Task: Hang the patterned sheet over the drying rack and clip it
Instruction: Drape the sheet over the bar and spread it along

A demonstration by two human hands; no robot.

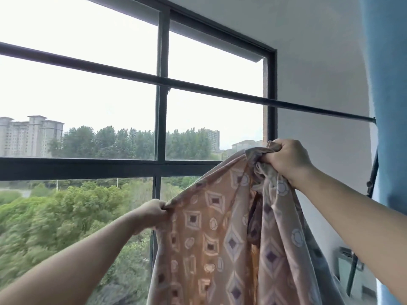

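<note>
The patterned sheet (215, 238), peach with lilac diamonds and rings, hangs between my hands below the rack's dark horizontal bar (198, 85). My left hand (152, 213) pinches the sheet's upper edge at lower centre. My right hand (286, 160) grips a bunched corner higher up, to the right. The bar runs from the far left across the window to its end at the right, well above both hands. The sheet does not touch the bar. No clip is in view.
A large dark-framed window (161, 106) fills the left and centre, with trees and buildings outside. A white wall (319, 73) stands to the right. Blue fabric (387, 95) hangs at the far right edge, beside a dark upright rack part (372, 179).
</note>
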